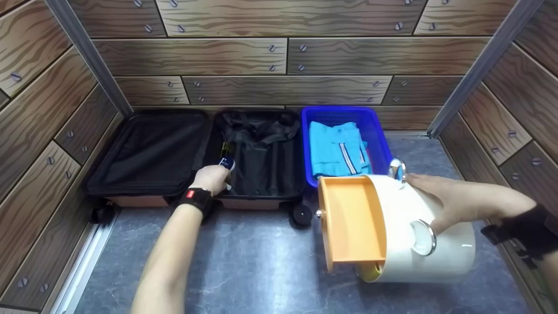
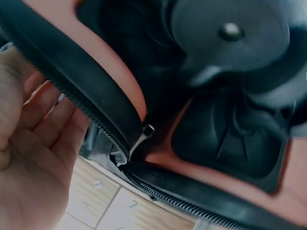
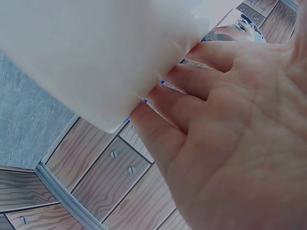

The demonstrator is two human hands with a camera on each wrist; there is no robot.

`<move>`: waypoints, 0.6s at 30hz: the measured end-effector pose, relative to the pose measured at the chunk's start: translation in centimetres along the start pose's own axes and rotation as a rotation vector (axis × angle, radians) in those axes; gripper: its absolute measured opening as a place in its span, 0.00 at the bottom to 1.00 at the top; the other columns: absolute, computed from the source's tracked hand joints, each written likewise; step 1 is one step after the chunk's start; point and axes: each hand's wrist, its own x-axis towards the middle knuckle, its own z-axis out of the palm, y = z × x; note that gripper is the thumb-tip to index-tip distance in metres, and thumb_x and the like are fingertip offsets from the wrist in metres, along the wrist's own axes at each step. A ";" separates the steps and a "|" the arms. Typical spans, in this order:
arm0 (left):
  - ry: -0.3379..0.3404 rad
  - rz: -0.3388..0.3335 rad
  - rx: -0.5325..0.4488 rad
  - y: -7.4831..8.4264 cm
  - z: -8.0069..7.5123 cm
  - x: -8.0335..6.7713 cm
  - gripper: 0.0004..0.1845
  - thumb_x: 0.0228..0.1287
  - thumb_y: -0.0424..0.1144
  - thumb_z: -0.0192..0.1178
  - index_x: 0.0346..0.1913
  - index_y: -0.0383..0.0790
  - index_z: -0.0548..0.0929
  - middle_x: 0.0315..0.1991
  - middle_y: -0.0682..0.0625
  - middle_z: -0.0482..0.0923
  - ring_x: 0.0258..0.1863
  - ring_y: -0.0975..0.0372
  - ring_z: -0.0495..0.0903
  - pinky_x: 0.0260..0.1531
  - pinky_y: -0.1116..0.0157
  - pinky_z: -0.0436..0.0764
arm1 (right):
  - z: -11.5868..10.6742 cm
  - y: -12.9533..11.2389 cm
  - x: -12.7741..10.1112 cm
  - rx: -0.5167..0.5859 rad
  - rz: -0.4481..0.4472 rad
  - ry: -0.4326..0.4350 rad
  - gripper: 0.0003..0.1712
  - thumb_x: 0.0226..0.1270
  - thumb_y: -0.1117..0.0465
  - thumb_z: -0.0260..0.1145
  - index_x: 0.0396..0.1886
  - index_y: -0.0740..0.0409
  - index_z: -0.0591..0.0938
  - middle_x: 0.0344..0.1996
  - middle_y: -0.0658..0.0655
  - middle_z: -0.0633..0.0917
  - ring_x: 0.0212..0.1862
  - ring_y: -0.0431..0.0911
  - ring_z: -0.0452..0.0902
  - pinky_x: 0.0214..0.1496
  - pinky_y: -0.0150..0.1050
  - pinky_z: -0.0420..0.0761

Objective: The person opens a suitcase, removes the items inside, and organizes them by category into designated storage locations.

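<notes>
left hand [image 1: 212, 178] curled round a small blue-white item [image 1: 227, 164], perhaps a tube, over the near edge of the open suitcase [image 1: 257, 152] | right hand [image 1: 453, 200] flat, fingers straight, against the white caddy [image 1: 418, 235] tipped on the floor [image 1: 244, 261] | blue basket [image 1: 375, 131] with folded shirt [image 1: 335, 148] just behind caddy

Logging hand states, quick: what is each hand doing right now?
Left hand: grips a small blue-and-white item over the suitcase.
Right hand: open, fingers straight against the white container.
</notes>
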 end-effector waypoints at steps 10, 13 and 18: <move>0.035 0.117 0.174 -0.1 1.2 1.0 0.08 0.45 0.33 0.77 0.25 0.39 0.86 0.31 0.39 0.87 0.31 0.42 0.86 0.32 0.43 0.84 | 0.1 0.1 -0.2 -0.013 0.012 0.003 0.75 0.38 0.41 0.85 0.80 0.68 0.55 0.76 0.73 0.59 0.75 0.69 0.56 0.71 0.69 0.59; 0.063 0.136 0.185 -0.1 1.5 1.1 0.08 0.44 0.33 0.77 0.25 0.39 0.86 0.30 0.40 0.87 0.30 0.43 0.86 0.31 0.44 0.84 | 0.1 0.1 -0.2 0.002 0.011 0.004 0.75 0.38 0.42 0.85 0.80 0.68 0.55 0.76 0.73 0.59 0.74 0.69 0.57 0.70 0.69 0.60; 0.077 0.137 0.179 -0.3 2.2 1.2 0.07 0.44 0.33 0.77 0.24 0.41 0.86 0.28 0.41 0.86 0.29 0.44 0.86 0.30 0.45 0.84 | 0.1 0.0 -0.3 0.033 0.021 0.001 0.76 0.37 0.42 0.86 0.80 0.68 0.54 0.77 0.73 0.58 0.74 0.68 0.57 0.70 0.69 0.59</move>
